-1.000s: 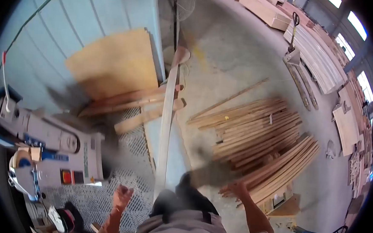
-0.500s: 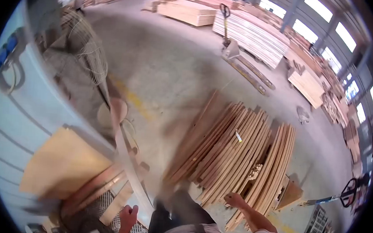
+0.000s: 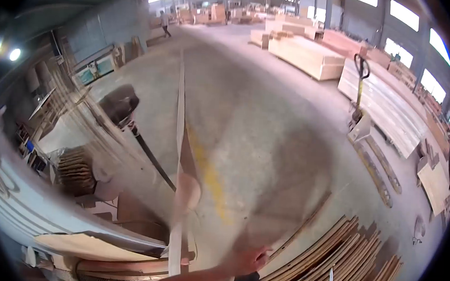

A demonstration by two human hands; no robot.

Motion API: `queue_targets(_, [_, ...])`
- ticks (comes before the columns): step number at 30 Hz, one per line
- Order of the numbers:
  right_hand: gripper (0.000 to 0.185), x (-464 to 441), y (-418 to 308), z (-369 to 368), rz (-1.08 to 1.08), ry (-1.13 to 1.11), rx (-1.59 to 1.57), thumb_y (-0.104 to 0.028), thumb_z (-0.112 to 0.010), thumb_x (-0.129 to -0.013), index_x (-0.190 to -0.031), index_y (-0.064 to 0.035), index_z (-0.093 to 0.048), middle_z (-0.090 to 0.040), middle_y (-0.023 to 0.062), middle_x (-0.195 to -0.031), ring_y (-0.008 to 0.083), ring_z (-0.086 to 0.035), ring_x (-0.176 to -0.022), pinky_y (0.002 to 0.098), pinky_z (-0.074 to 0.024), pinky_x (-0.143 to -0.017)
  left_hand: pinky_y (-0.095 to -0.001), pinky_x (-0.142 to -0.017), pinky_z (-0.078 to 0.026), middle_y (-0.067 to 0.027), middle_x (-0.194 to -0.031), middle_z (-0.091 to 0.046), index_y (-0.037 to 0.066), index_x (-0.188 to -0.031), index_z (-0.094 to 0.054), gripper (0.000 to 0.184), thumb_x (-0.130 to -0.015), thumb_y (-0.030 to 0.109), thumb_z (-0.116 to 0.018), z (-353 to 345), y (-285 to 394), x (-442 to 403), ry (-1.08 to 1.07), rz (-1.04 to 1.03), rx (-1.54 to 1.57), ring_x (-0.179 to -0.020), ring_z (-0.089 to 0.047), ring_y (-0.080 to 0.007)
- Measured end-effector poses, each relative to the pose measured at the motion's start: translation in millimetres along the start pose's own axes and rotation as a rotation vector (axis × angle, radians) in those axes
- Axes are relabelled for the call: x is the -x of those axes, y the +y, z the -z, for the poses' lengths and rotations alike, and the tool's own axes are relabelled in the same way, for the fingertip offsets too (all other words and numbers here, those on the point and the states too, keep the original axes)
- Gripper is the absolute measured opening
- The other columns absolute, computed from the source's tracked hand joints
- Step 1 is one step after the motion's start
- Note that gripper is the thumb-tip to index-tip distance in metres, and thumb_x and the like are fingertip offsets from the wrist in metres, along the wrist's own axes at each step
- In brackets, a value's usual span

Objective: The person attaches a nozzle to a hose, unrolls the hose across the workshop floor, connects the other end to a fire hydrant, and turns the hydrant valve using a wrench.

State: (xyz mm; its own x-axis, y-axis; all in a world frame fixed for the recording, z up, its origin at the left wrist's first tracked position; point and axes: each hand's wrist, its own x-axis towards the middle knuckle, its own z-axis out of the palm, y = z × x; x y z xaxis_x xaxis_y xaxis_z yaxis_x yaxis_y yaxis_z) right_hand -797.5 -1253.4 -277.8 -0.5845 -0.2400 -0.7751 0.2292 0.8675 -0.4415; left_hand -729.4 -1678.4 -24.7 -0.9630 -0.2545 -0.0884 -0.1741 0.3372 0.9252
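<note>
My left hand (image 3: 252, 259) reaches in from the lower left, its arm crossing the bottom of the view. Its fingers are curled and slightly blurred; I see nothing in them. Beyond it on the floor lies a thin wooden strip (image 3: 305, 222), which lines up with the hand in the picture but shows no clear contact. A pile of long, slim wooden strips (image 3: 325, 265) lies at the lower right, with a small white tag (image 3: 331, 275) on it. Behind my forearm runs a long pale upright strip (image 3: 180, 138). My right hand is out of view.
A pale blue-grey machine edge (image 3: 76, 219) and a brown sheet (image 3: 94, 248) lie at lower left. Behind stands a blurred wire fan (image 3: 82, 111). A pallet jack (image 3: 359, 128) and stacked boards (image 3: 305, 55) stand at right. Far off, a person (image 3: 164, 23) walks.
My view has swung left and up, so the wood pile sits lower and farther right. My left hand has moved forward and right across the view; my right hand has left it.
</note>
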Motion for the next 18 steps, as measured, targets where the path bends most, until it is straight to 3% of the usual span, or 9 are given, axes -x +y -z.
queue_targets(4, [0.032, -38.8, -252.9, 110.2, 0.163, 0.097, 0.002, -0.024, -0.048, -0.088, -0.08, 0.0048, -0.059, -0.062, 0.0154, -0.063, 0.025, -0.061, -0.055, 0.0354, -0.0486, -0.053, -0.0311, -0.084, -0.046, -0.0101, -0.102, -0.061, 0.004, -0.123, -0.05, 0.037, -0.094, 0.026, -0.052, 52.4, 6.0, -114.8, -0.147, 0.141, 0.337, -0.097, -0.058, -0.0186])
queue_targets(6, [0.033, -54.0, -371.8, 144.8, 0.314, 0.149, -0.29, -0.023, -0.046, -0.091, -0.076, 0.0042, -0.058, -0.059, 0.0127, -0.061, 0.0171, -0.06, -0.056, 0.0333, -0.0488, -0.053, -0.0309, -0.078, -0.047, -0.006, -0.102, -0.061, 0.004, -0.119, -0.052, 0.038, -0.095, 0.034, -0.05, 103.7, -11.9, -146.6, 0.144, -0.075, 0.04, -0.091, -0.058, -0.0162])
queue_targets(8, [0.034, -108.8, -439.0, 171.9, 0.371, 0.148, -0.393, -0.024, -0.047, -0.092, -0.079, 0.0051, -0.06, -0.059, 0.0127, -0.059, 0.0177, -0.061, -0.057, 0.0323, -0.0499, -0.053, -0.0307, -0.083, -0.045, -0.003, -0.11, -0.057, 0.008, -0.118, -0.053, 0.034, -0.097, 0.035, -0.046, 158.3, -6.7, -189.0, 0.193, 0.422, 0.789, -0.101, -0.055, -0.0174])
queue_targets(10, [0.035, -175.2, -491.0, 188.9, 0.415, 0.183, -0.376, -0.025, -0.046, -0.091, -0.079, 0.0053, -0.059, -0.06, 0.0125, -0.061, 0.0189, -0.061, -0.056, 0.0315, -0.0504, -0.054, -0.0422, -0.098, -0.038, -0.0091, -0.126, -0.052, 0.003, -0.132, -0.042, 0.063, -0.094, 0.053, -0.041, 200.4, -54.9, -238.4, 0.286, 0.443, 1.117, -0.118, -0.047, -0.0237])
queue_targets(12, [0.036, -217.3, -521.8, 204.2, 0.429, 0.218, -0.374, -0.026, -0.046, -0.089, -0.078, 0.0055, -0.059, -0.061, 0.0124, -0.062, 0.0201, -0.062, -0.056, 0.0308, -0.0508, -0.055, -0.0434, -0.101, -0.035, -0.0112, -0.133, -0.047, 0.004, -0.134, -0.039, 0.075, -0.089, 0.064, -0.04, 244.2, -84.9, -286.5, 0.311, 0.528, 1.179, -0.122, -0.043, -0.0243])
queue_targets(14, [0.036, -245.7, -551.3, 231.4, 0.397, 0.195, 0.035, -0.027, -0.046, -0.09, -0.08, 0.0054, -0.058, -0.063, 0.013, -0.067, 0.0217, -0.063, -0.057, 0.0315, -0.0521, -0.056, -0.0441, -0.101, -0.035, -0.0125, -0.131, -0.049, 0.003, -0.133, -0.04, 0.077, -0.088, 0.066, -0.04, 287.2, -102.7, -347.0, 0.315, 0.488, 1.211, -0.122, -0.043, -0.0255])
queue_targets(16, [0.032, -274.2, -553.8, 229.2, 0.032, 0.182, -0.469, -0.025, -0.046, -0.09, -0.081, 0.0035, -0.058, -0.063, 0.0126, -0.069, 0.0245, -0.062, -0.058, 0.0331, -0.0517, -0.055, -0.0448, -0.101, -0.035, -0.0131, -0.129, -0.05, 0.003, -0.131, -0.041, 0.077, -0.088, 0.066, -0.04, 336.9, -120.6, -424.4, 0.319, 0.451, 1.265, -0.122, -0.044, -0.0262])
queue_targets(18, [0.027, -393.0, -405.2, 238.0, 0.056, 0.066, -0.253, -0.023, -0.048, -0.092, -0.093, 0.0034, -0.054, -0.061, 0.0208, -0.081, 0.0335, -0.063, -0.064, 0.0456, -0.053, -0.055, -0.0456, -0.1, -0.035, -0.0137, -0.128, -0.051, 0.002, -0.13, -0.042, 0.076, -0.087, 0.066, -0.04, 364.3, -117.5, -470.3, 0.337, 0.483, 1.336, -0.122, -0.044, -0.0268])
